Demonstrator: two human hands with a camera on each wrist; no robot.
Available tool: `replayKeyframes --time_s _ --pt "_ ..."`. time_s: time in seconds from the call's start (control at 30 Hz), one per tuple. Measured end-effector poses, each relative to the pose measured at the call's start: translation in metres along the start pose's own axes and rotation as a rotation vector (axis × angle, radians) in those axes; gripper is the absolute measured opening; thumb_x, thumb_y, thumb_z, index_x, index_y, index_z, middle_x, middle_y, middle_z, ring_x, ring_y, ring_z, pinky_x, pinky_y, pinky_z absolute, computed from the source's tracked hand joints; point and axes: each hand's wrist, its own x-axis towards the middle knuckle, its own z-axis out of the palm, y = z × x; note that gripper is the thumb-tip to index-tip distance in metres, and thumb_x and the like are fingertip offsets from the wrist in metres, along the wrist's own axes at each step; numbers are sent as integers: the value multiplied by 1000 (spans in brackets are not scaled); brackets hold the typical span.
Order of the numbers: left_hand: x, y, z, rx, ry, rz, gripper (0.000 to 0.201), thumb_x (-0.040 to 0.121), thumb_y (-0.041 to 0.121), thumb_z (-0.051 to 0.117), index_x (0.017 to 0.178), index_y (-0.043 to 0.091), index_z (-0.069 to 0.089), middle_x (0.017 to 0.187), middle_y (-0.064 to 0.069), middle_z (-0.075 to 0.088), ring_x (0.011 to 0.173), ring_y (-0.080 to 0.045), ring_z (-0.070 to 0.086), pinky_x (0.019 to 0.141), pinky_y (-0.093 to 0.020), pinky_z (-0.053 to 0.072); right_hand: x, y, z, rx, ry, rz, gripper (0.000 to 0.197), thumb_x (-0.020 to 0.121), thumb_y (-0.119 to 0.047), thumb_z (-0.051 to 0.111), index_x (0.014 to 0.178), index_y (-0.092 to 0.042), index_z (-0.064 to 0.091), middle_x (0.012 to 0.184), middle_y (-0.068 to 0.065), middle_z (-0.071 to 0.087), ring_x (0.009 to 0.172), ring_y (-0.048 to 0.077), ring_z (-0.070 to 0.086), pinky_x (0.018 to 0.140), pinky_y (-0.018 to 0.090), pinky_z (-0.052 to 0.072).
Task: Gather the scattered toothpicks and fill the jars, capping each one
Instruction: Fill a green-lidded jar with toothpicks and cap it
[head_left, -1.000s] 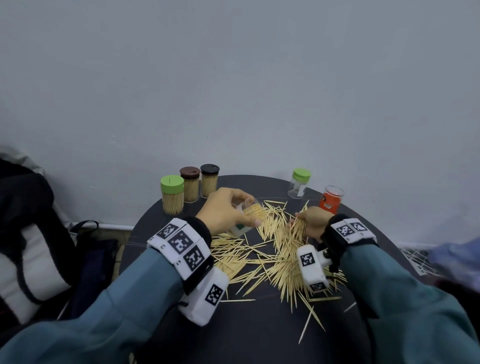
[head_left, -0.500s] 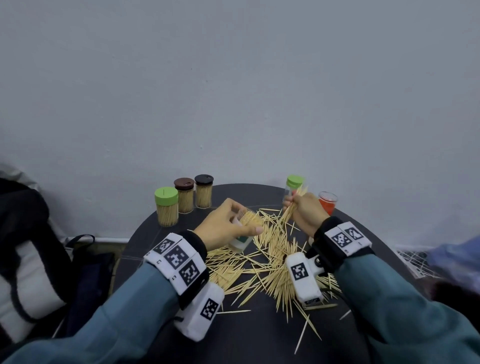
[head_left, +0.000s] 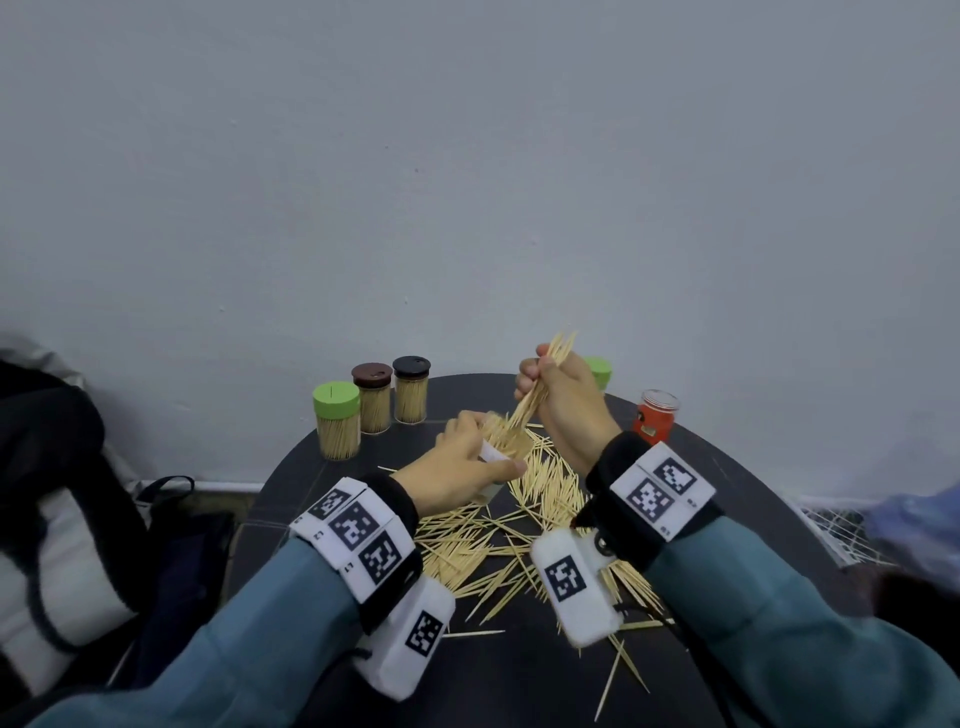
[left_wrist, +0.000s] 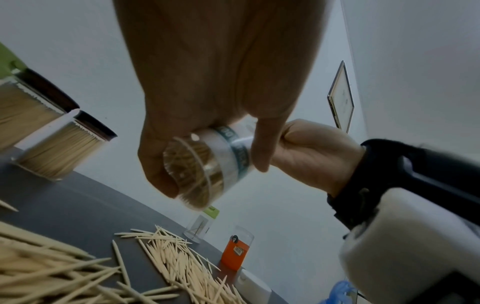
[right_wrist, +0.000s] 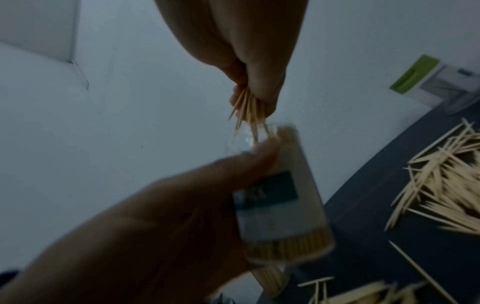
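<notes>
Left hand (head_left: 457, 478) grips clear jar (head_left: 501, 449), right hand (head_left: 563, 400) pinches toothpick bundle (head_left: 540, 384) above its mouth.
Head: jar tilted, nearly packed with toothpicks; loose toothpicks (head_left: 524, 540) spread on dark round table (head_left: 519, 675).
Left wrist: fingers and thumb curl round the jar (left_wrist: 207, 164), white-and-teal label, raised off the table.
Right wrist: blurred; bundle tips (right_wrist: 249, 111) at the jar's open mouth (right_wrist: 259, 135).

Round dark table (head_left: 519, 670), plain grey wall (head_left: 467, 182), black-and-white bag (head_left: 57, 499) at left, framed picture (left_wrist: 341, 97) on wall
</notes>
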Motion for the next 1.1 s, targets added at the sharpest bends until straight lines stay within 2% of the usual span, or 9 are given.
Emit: replayKeyframes --time_s 0.13,0.33,0.43,0.53,0.6,0.73,0.87,0.93,1.1 --pt "-2 2 -3 -92 19 18 63 81 43 67 124 15 31 128 -13 42 120 -26 45 104 -45 39 -6 10 2 9 -50 35 20 102 -8 21 94 -12 39 70 1 40 60 11 43 62 21 43" --pt "-3 4 -2 -261 34 26 53 83 27 68 121 13 35 122 -18 47 109 -29 55 94 -49 48 -18 15 0 -47 -117 9 15 102 -10 26 107 -7 40 81 1 59 69 7 60 58 12 50" --pt "-2 4 -3 -287 43 30 49 82 25 69 118 15 37 117 -16 48 103 -26 55 91 -46 49 -22 17 -1 -65 -145 19 18 101 -9 28 104 -7 46 98 4 65 75 6 64 63 10 50" --pt "-3 6 -2 -289 20 42 49 84 20 67 121 14 36 107 -7 51 97 -19 56 86 -40 49 -22 21 -5 -159 -152 90 25 100 -8 32 109 -5 55 119 9 60 87 10 59 68 9 50" --pt "-3 7 -1 -275 4 49 52 83 20 68 123 13 35 105 -3 51 96 -17 55 85 -37 49 -23 21 -9 -191 -169 106 25 99 -8 36 111 -6 58 123 10 60 88 9 59 70 10 49" --pt "-3 10 2 -239 -19 59 48 83 22 68 119 15 36 101 -1 51 86 -11 53 74 -26 47 -22 13 -18 -144 -191 76 13 95 -11 45 100 -12 57 121 10 62 98 13 61 76 16 51" --pt "-5 15 5 -208 -47 71 54 83 21 68 125 14 35 104 1 52 87 -7 54 74 -19 46 -18 6 -23 -182 -172 4 26 100 -25 33 92 -16 57 103 3 69 102 9 61 82 23 45" --pt "-5 17 6 -188 -56 80 54 83 21 69 126 13 36 106 1 53 90 -6 54 78 -20 46 -17 4 -25 -169 -165 8 34 102 -25 26 89 -16 56 98 3 70 98 9 64 77 22 45" --pt "-6 19 7 -218 -82 83 54 82 18 69 126 10 37 104 -1 55 88 -8 56 79 -25 48 -18 11 -26 -200 -207 -22 39 102 -15 25 95 -7 62 102 9 69 97 13 65 86 26 52"
